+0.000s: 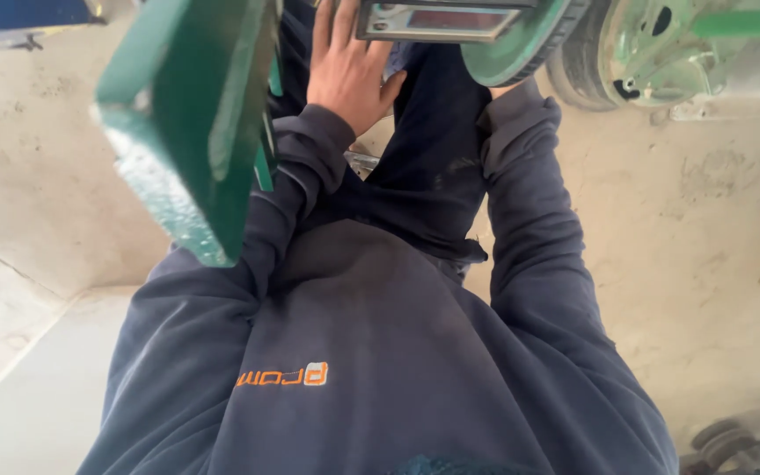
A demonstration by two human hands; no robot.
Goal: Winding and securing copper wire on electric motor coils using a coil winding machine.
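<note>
I look straight down my own dark blue sweatshirt and trousers. My left hand (349, 70) reaches forward with its fingers spread, its tips at the lower edge of a grey box with a display panel (437, 19); it grips nothing. My right sleeve (521, 114) runs up to a round green machine part (512, 48), and the hand itself is hidden behind it. A thick green metal plate (186, 114) with chipped paint hangs close to my left arm.
A black tyre (573, 66) on a pale green hub (653, 44) stands at the top right, with a green bar (745, 22) beside it. Bare concrete floor (705, 264) lies all around. Dark metal parts (741, 449) sit at the bottom right corner.
</note>
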